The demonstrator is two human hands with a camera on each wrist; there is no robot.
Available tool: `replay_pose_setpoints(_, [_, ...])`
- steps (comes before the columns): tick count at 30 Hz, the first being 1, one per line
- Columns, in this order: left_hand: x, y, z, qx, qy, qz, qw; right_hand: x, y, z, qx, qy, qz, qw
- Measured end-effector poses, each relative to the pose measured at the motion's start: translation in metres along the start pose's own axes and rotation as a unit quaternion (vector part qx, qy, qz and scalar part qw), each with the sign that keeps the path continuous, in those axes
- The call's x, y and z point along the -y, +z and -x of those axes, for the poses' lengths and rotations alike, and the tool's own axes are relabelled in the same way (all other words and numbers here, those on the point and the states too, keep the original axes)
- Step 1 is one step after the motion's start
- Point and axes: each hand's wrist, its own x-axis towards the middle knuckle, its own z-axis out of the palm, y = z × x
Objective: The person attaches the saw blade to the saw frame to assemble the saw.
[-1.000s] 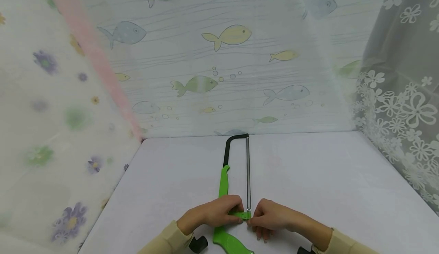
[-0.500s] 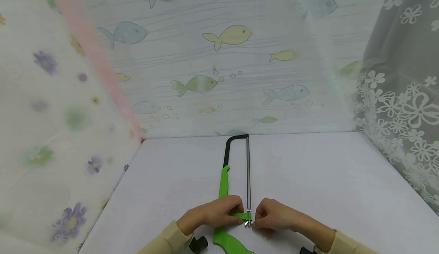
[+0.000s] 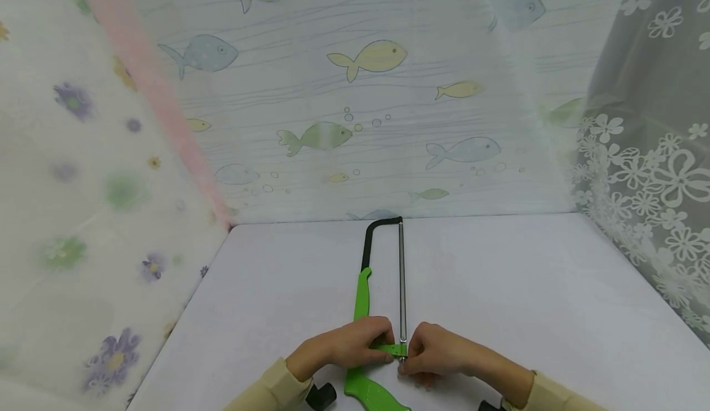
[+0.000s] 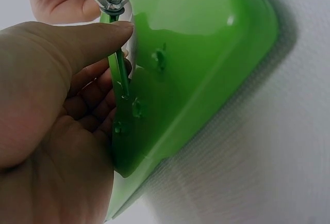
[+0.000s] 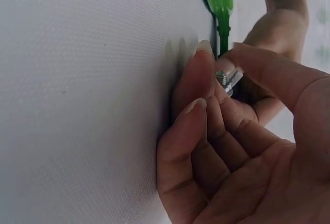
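Observation:
A hacksaw (image 3: 362, 297) with a green handle and black front frame lies on the white table, blade (image 3: 402, 275) to the right. My left hand (image 3: 357, 342) grips the green frame by the near blade mount (image 3: 395, 349); in the left wrist view its thumb (image 4: 105, 38) presses along the narrow green arm. A metal wing nut (image 4: 112, 1) sits on a threaded bolt at the end of that arm. My right hand (image 3: 444, 350) has thumb and index finger at the wing nut, pinching it, its other fingers (image 5: 185, 136) curled near the tabletop. The fingers partly cover the nut.
The white table (image 3: 499, 275) stretches out on both sides of the saw. A fish-print curtain (image 3: 366, 121) hangs behind it, with flowered curtains at left and right. Black wrist devices (image 3: 320, 395) sit below the cuffs.
My right fingers came off the wing nut half a second ago, leaving it exposed, and are now back around it. My left hand and the hacksaw stay in place.

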Motion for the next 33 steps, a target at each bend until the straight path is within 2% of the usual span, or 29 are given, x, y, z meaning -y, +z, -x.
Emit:
replay_pose_setpoints(4, [-0.0006, -0.0001, 0.0001, 0.001, 0.001, 0.001, 1.0, 0.0006, 0.0013, -0.0009, -0.01, 0.018, 0.006, 1.0])
replay_pose_setpoints(13, [-0.0009, -0.0004, 0.0003, 0.001, 0.003, 0.002, 1.0, 0.0015, 0.0012, 0.0007, -0.016, 0.022, 0.006, 1.0])
replay_pose_setpoints(21, [-0.0039, -0.0016, 0.0012, -0.004, 0.005, -0.008, 0.9999, -0.0017, -0.0054, 0.0042, -0.024, 0.007, 0.023, 0.999])
replay_pose_setpoints(33, [-0.0027, -0.0015, 0.0, -0.003, 0.012, -0.009, 0.9999, -0.0009, -0.0046, 0.0051, -0.011, 0.0, 0.008, 1.0])
